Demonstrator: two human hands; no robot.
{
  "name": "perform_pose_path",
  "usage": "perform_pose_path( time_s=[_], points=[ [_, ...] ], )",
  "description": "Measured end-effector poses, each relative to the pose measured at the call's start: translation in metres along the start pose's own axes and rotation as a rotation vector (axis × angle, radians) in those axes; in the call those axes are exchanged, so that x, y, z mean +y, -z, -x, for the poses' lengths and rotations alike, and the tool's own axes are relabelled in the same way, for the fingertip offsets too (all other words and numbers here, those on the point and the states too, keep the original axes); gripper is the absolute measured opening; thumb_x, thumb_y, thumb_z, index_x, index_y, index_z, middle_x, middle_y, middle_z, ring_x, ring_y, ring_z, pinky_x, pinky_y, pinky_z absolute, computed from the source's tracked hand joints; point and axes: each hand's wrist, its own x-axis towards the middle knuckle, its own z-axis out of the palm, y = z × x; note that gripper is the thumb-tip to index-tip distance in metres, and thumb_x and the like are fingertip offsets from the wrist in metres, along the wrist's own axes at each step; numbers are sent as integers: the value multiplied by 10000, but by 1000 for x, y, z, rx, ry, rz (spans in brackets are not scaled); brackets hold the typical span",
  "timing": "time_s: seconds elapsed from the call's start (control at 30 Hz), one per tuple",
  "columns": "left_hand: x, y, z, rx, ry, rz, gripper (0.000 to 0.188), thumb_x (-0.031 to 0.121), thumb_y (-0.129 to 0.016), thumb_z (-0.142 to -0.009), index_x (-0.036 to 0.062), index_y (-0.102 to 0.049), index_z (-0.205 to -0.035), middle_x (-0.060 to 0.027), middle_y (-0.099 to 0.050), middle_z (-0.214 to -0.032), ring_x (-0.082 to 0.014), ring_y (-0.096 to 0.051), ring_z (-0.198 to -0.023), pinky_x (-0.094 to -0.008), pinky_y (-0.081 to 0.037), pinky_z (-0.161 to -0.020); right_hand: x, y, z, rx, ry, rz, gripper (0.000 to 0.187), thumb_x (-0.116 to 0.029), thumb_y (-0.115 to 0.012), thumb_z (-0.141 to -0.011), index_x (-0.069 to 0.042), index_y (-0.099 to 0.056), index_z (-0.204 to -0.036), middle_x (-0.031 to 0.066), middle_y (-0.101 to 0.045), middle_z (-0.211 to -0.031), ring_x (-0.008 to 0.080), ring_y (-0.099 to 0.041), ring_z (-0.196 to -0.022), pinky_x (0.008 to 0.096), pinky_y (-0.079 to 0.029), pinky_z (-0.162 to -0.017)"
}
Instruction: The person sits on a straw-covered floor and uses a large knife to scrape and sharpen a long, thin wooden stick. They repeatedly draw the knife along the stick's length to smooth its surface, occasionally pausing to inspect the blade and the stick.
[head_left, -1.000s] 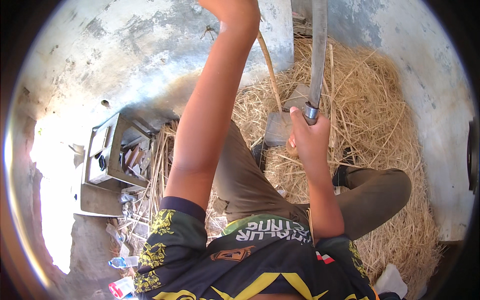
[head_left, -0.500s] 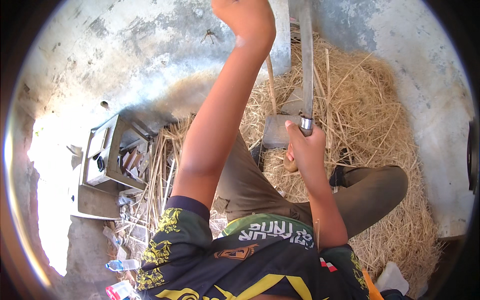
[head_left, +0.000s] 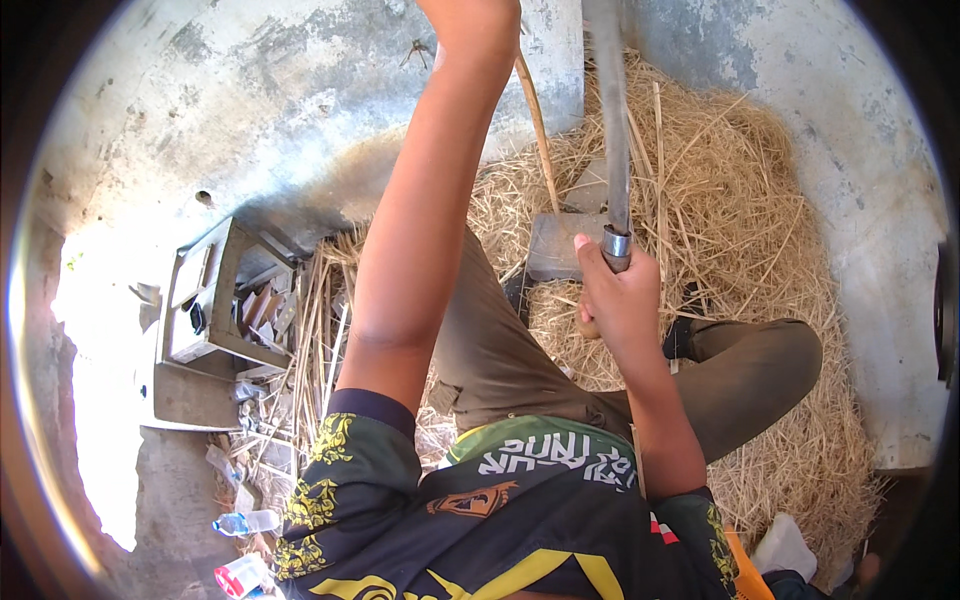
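Note:
My right hand (head_left: 625,295) is closed around the wooden handle of a long machete, the thumb lying near its metal collar. The machete blade (head_left: 613,130) points away from me and is slightly blurred, its tip cut off by the top edge. My left arm reaches far forward, and only the wrist and part of my left hand (head_left: 472,25) show at the top; its fingers are out of view. A thin, pale stick (head_left: 541,125) slants down from beside that wrist, its lower end at a grey block (head_left: 553,250). The blade is to the right of the stick, apart from it.
Straw and thin shavings (head_left: 730,200) heap on the floor around my bent legs (head_left: 750,375). At left stands a wooden box frame (head_left: 225,300) holding scraps, with long strips (head_left: 320,300) beside it. A plastic bottle (head_left: 247,522) lies lower left. Worn walls (head_left: 250,100) close in the corner.
My left hand and the upper part of the stick have moved left, so the stick leans more. The machete stays in my right hand and has shifted slightly.

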Motion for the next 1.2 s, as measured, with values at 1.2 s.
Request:
perform_pose_path(
  time_s=[1.2],
  points=[
    [-3,20,-16,168,-60,-35,542,438,-474,-1076,57,-523,-694,23,-369,-577,-95,-347,-550,-304,-326,-530,24,-22,-5,-80,-155,81,365,-175,-664,-945,-38,-495,-652,-10,-494,-544,74,-438,-456,316,-345,-418]
  ],
)
